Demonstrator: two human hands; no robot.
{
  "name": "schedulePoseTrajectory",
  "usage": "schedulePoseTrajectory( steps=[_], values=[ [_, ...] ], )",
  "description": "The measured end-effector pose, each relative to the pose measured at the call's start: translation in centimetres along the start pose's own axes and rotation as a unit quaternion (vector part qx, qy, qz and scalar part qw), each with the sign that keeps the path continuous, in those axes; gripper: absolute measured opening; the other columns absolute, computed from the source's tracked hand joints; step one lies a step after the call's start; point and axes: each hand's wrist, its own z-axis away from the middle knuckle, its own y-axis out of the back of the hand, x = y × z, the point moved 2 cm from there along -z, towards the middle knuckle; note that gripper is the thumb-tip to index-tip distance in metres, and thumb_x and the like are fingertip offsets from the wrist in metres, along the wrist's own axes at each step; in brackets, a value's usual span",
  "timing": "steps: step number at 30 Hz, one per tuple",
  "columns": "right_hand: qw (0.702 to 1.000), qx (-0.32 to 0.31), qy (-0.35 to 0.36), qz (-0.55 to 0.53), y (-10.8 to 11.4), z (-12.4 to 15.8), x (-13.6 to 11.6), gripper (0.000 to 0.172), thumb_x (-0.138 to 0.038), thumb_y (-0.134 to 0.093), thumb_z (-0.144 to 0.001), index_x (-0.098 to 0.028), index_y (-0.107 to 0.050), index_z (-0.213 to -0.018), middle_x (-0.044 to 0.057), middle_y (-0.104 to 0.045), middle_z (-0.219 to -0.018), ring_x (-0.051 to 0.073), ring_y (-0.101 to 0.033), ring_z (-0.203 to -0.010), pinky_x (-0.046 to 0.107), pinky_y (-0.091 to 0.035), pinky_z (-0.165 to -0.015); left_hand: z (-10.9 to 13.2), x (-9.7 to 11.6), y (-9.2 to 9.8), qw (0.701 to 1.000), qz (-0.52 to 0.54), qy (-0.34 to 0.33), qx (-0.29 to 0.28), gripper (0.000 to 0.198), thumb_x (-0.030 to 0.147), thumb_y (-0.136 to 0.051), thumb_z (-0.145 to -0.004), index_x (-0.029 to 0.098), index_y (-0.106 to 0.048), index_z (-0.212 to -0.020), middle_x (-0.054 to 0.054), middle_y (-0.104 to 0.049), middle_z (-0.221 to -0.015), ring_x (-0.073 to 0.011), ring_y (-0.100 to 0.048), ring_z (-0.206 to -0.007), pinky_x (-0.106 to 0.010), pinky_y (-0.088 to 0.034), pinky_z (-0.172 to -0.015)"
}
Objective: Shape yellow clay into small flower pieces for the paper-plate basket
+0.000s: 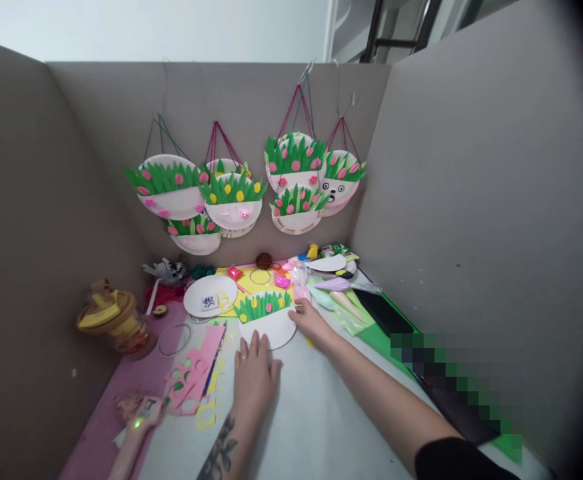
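This looks like a small craft corner — a table (316, 420) tucked between gray walls (471, 173). Round white plates (231, 215) with green paper grass and pink or yellow spots hang on strings (222, 137) at the back. Another grassy plate (271, 325) lies on the table — near it are pink paper (214, 341) with round holes and yellow scraps (206, 416).

A white paper-plate pocket (274, 328) is laid on the pale tabletop (331, 413), its plain half-plate front turned toward the near side. Behind the straight edge, jagged green paper grass (262, 307) is set, dotted with yellow and pink ovals (269, 307).
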Motion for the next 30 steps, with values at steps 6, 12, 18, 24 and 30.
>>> schedulePoseTrajectory(
  steps=[6, 12, 18, 24, 30],
  values=[
    [0.999, 0.008, 0.033, 0.021, 0.9, 1.7, 0.0, 0.038, -0.033, -0.065, -0.071, -0.018, -0.06, -0.106, 0.004, -0.068, -0.086, 0.019, -0.064, -0.076, 0.03, -0.05, -0.068, 0.2, 0.2, 0.0, 1.0, 0.01, -0.006, 0.024, 0.054, 0.03, -0.045, -0.087, 0.014, -0.041, -0.139, -0.015, -0.032, -0.15, -0.0409, -0.024, -0.136, -0.058, -0.025, -0.105],
    [0.99, 0.089, 0.061, 0.088, 7.2, -3.6, -2.8, 0.036, -0.032, -0.057, -0.081, -0.016, -0.057, -0.114, 0.008, -0.065, -0.108, 0.019, -0.062, -0.093, 0.031, -0.049, -0.082, 0.3, -0.5, 1.2, 0.96, 0.068, -0.057, 0.266, 0.037, 0.021, -0.043, -0.089, 0.016, -0.055, -0.123, -0.018, -0.049, -0.136, -0.0331, -0.044, -0.126, -0.057, -0.033, -0.1],
    [0.965, 0.149, 0.005, 0.215, 10.9, -13.7, -4.6, 0.03, -0.033, -0.055, -0.09, -0.017, -0.056, -0.115, 0.008, -0.057, -0.118, 0.02, -0.058, -0.102, 0.041, -0.05, -0.087, 0.9, 1.2, 1.3, 0.921, 0.118, -0.203, 0.312, 0.042, 0.021, -0.055, -0.085, 0.017, -0.049, -0.127, -0.008, -0.07, -0.096, -0.0184, -0.063, -0.085, -0.044, -0.035, -0.096],
    [0.943, 0.197, -0.076, 0.257, 8.9, -19.8, -4.9, 0.034, -0.033, -0.056, -0.089, -0.015, -0.053, -0.118, 0.009, -0.057, -0.119, 0.021, -0.059, -0.101, 0.041, -0.051, -0.084, 0.6, 1.6, 1.4, 0.898, 0.146, -0.192, 0.368, 0.038, 0.006, -0.049, -0.081, 0.017, -0.052, -0.118, -0.01, -0.065, -0.107, -0.0191, -0.059, -0.101, -0.045, -0.027, -0.104],
    [0.938, 0.264, -0.124, 0.186, 7.7, -21.0, -4.9, 0.033, -0.033, -0.055, -0.09, -0.016, -0.053, -0.118, 0.008, -0.057, -0.119, 0.02, -0.059, -0.101, 0.041, -0.051, -0.084, 0.4, 1.3, 1.0, 0.903, 0.22, -0.177, 0.323, 0.028, 0.003, -0.046, -0.078, 0.021, -0.059, -0.093, -0.004, -0.066, -0.094, -0.0184, -0.059, -0.09, -0.051, -0.025, -0.102]
  ],
)
